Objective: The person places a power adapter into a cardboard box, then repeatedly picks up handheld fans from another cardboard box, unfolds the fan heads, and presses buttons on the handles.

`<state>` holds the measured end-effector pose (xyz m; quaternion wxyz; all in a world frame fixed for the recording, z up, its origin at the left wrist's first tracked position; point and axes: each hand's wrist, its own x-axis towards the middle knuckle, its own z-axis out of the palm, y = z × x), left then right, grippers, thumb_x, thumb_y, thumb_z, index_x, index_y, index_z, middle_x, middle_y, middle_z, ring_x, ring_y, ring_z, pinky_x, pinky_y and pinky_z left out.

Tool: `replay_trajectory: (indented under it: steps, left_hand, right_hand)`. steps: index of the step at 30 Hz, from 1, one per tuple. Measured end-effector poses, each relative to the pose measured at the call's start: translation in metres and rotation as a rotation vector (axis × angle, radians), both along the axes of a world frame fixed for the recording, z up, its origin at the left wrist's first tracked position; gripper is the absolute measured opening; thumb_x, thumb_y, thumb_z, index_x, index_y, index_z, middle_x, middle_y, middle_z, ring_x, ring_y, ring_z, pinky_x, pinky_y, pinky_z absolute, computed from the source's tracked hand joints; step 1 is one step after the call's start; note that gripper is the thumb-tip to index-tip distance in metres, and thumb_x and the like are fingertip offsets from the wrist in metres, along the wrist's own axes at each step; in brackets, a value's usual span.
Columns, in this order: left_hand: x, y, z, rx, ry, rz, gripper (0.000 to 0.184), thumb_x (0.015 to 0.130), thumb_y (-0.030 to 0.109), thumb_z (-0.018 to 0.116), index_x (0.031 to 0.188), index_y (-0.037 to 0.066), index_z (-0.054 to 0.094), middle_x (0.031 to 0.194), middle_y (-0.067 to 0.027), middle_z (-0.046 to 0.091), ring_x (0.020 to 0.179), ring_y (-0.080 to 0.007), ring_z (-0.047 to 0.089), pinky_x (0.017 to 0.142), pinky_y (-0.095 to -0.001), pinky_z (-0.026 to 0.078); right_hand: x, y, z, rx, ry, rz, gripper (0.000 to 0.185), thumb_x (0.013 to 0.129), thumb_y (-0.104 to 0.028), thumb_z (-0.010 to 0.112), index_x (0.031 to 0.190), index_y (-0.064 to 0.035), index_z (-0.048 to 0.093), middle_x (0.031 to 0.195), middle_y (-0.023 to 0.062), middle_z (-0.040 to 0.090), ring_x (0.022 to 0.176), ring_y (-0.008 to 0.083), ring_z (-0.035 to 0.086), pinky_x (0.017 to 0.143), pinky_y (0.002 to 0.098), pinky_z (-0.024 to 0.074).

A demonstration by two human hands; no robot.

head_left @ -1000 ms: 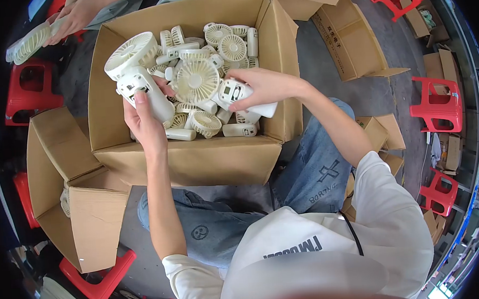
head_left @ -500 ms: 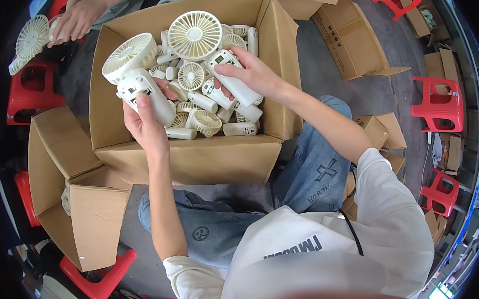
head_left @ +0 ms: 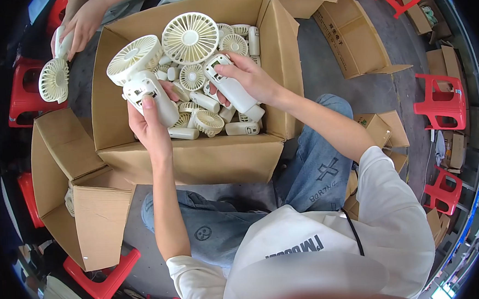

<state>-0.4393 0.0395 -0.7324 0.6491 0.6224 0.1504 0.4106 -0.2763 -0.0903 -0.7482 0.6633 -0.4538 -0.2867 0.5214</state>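
My left hand [head_left: 149,119] is closed around the handle of a white handheld fan [head_left: 157,102], its round head tilted up to the left and the thumb on the handle's control area. In my right hand [head_left: 246,78] is a second white handheld fan [head_left: 235,92], gripped by the handle, with its round slatted head pointing away from me. Both fans are above an open cardboard box [head_left: 196,157]. Inside it lies a heap of similar small white fans [head_left: 209,121], partly hidden by my hands and the held fans.
At upper left, another person's hands [head_left: 85,24] hold a white fan [head_left: 54,81] above a red stool [head_left: 23,102]. An open carton [head_left: 104,223] stands at the left. More cartons [head_left: 353,38] and red stools [head_left: 439,101] are to the right.
The fan in my right hand has tipped slightly and its small dark display shows less. My left hand shifts a little. The other person's fan has swung so its head points down.
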Motion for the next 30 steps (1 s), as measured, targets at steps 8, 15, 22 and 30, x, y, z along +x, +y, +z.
replay_trajectory:
  steps: [8, 15, 22, 30]
  left_hand:
    - [-0.0018, 0.0016, -0.0003, -0.046, 0.030, -0.034, 0.035, 0.098, 0.028, 0.041, 0.113, -0.003, 0.048, 0.096, -0.0141, 0.060, 0.077, -0.0171, 0.057, 0.069, -0.0291, 0.047]
    - [-0.0009, -0.0005, 0.0030, -0.109, 0.073, -0.028, 0.038, 0.100, 0.029, 0.036, 0.112, -0.003, 0.050, 0.100, -0.0139, 0.062, 0.077, -0.0169, 0.060, 0.070, -0.0295, 0.048]
    - [-0.0002, 0.0028, -0.0013, -0.142, 0.034, -0.040, 0.040, 0.100, 0.030, 0.034, 0.114, -0.003, 0.050, 0.099, -0.0140, 0.063, 0.078, -0.0172, 0.060, 0.070, -0.0295, 0.049]
    - [0.0013, 0.0049, -0.0029, -0.070, 0.052, -0.008, 0.035, 0.098, 0.027, 0.041, 0.112, -0.003, 0.051, 0.096, -0.0142, 0.063, 0.078, -0.0173, 0.061, 0.070, -0.0298, 0.049]
  right_hand:
    - [0.0020, 0.0018, 0.0006, 0.009, -0.031, -0.016, 0.027, 0.096, -0.022, 0.047, 0.114, -0.0021, 0.045, 0.080, 0.0116, 0.062, 0.060, 0.0149, 0.062, 0.052, 0.0291, 0.0523]
    - [0.0012, 0.0023, 0.0028, -0.006, -0.041, -0.038, 0.029, 0.095, -0.021, 0.048, 0.117, -0.0021, 0.044, 0.080, 0.0112, 0.062, 0.060, 0.0147, 0.061, 0.051, 0.0290, 0.0519]
    - [0.0021, 0.0007, 0.0038, 0.002, -0.036, -0.045, 0.029, 0.095, -0.021, 0.049, 0.117, -0.0022, 0.044, 0.079, 0.0107, 0.062, 0.059, 0.0143, 0.061, 0.050, 0.0281, 0.0508]
    - [0.0019, 0.0001, 0.0046, -0.002, -0.063, -0.065, 0.027, 0.097, -0.024, 0.045, 0.113, -0.0018, 0.047, 0.078, 0.0096, 0.061, 0.058, 0.0143, 0.059, 0.051, 0.0275, 0.0489]
